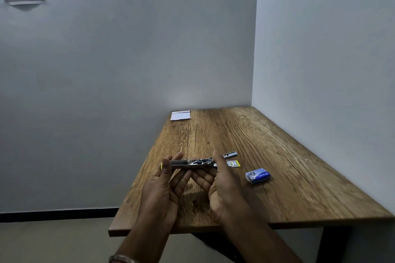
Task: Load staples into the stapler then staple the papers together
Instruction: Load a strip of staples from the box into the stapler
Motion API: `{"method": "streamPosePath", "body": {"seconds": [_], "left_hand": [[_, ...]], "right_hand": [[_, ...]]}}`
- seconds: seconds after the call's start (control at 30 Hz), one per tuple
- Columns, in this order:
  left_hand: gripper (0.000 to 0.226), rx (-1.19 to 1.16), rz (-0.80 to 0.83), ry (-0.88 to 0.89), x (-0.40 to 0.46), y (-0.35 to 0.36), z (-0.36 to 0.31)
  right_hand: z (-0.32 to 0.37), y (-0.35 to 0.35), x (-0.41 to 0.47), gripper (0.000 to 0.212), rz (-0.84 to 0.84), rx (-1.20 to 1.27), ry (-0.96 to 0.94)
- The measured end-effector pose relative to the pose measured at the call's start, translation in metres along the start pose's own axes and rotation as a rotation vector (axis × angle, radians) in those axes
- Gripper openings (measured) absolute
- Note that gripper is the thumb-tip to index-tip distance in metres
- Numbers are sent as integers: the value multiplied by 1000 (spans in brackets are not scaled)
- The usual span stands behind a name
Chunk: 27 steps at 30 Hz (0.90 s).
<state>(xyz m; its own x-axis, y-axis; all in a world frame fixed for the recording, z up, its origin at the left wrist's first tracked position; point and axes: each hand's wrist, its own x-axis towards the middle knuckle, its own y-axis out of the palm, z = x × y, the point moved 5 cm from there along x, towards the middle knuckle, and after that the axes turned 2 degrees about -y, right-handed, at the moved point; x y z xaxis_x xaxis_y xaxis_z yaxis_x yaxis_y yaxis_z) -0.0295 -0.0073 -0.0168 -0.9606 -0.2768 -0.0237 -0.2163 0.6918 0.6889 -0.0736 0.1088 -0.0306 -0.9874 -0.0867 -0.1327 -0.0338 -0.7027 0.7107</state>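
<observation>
Currently, status as I read it from the head view:

Stapler (pixel 193 163): held above the near-left part of the wooden table (pixel 288 177), opened out long, its metal magazine channel facing up. The far end (pixel 232 154) reaches toward the table's middle.

Left hand (pixel 164 186): I judge it is gripping the near end, thumb on top, fingers curled below.

Right hand (pixel 222 183): thumb pressing over the stapler's mid-section, fingers cupped underneath as support.

Staple box (pixel 257 175): small, blue, lying on the table just right of the hands, toward the right edge. I cannot tell if it is open.

Papers (pixel 180 115): small white stack at the far-left corner, well apart from the hands.

Staples: I cannot tell whether the channel holds any; too small to resolve.

Step in hand: my judgement is loading, not yet stapling.

Risk 1: the sprung pusher may snap forward if the thumb slips, pinching a finger.

Risk 2: a strip seated crooked or inverted would probably jam on closing.

Risk 3: both hands are occupied; reaching for the box one-handed could tip the open stapler.
</observation>
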Motion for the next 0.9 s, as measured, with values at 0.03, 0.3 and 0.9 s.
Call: {"method": "streamPosePath", "body": {"seconds": [0.03, 0.3, 0.9], "left_hand": [[51, -4, 1, -1, 0, 0, 0], [48, -16, 3, -2, 3, -1, 3], [11, 84, -29, 61, 7, -9, 1]], "right_hand": [[0, 0, 0, 39, -5, -3, -3], [1, 1, -2, 37, -21, -5, -13], [3, 1, 1, 39, 0, 13, -1]]}}
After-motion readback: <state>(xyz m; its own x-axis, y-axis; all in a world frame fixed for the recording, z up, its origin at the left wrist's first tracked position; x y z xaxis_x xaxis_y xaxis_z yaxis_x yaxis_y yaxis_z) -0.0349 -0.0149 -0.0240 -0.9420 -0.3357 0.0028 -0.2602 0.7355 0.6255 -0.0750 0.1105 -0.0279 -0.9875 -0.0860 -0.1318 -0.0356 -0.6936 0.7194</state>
